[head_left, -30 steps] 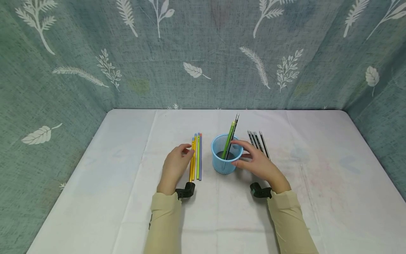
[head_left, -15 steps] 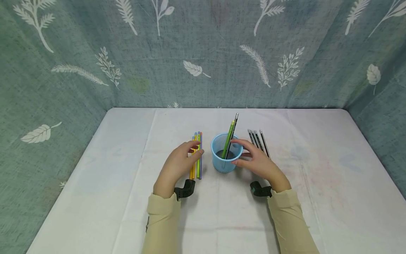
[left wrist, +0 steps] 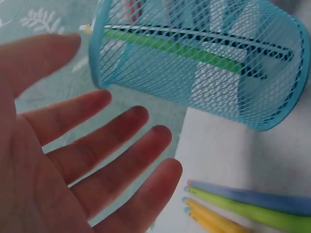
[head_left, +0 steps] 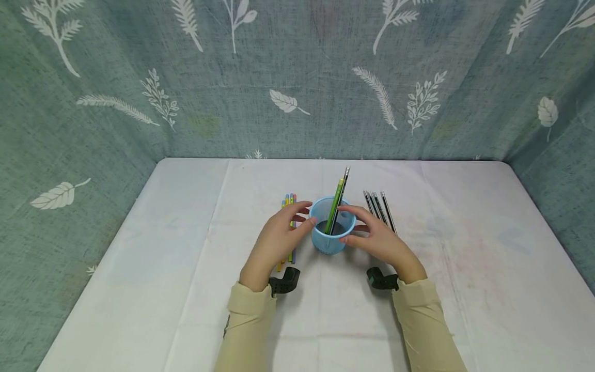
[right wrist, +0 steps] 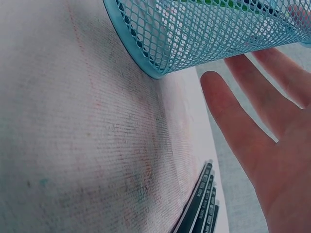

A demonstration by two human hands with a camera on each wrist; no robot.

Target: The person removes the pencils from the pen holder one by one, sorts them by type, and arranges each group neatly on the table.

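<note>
A light blue mesh pencil cup (head_left: pixel 328 245) stands upright on the white cloth, with a green pencil (head_left: pixel 333 206) and a black pencil (head_left: pixel 345 187) leaning inside it. My right hand (head_left: pixel 378 240) holds the cup from its right side, thumb at the near rim and index finger across the far right rim. In the right wrist view, the little finger (right wrist: pixel 214 87) stays off the mesh. My left hand (head_left: pixel 281 237) is at the cup's left rim, fingers spread and fairly straight. In the left wrist view, its thumb (left wrist: pixel 53 53) is just off the rim.
Partly hidden under my left hand lie several coloured pencils, yellow, green (left wrist: pixel 233 204) and purple (left wrist: pixel 243 188). Right of the cup, several black pencils (head_left: pixel 377 205) lie side by side, partly behind my right hand. A patterned grey-green curtain (head_left: pixel 297 77) closes off the back.
My left hand has moved right, from beside the coloured pencils across them to the cup's left rim. My right hand and the cup have stayed in place.
</note>
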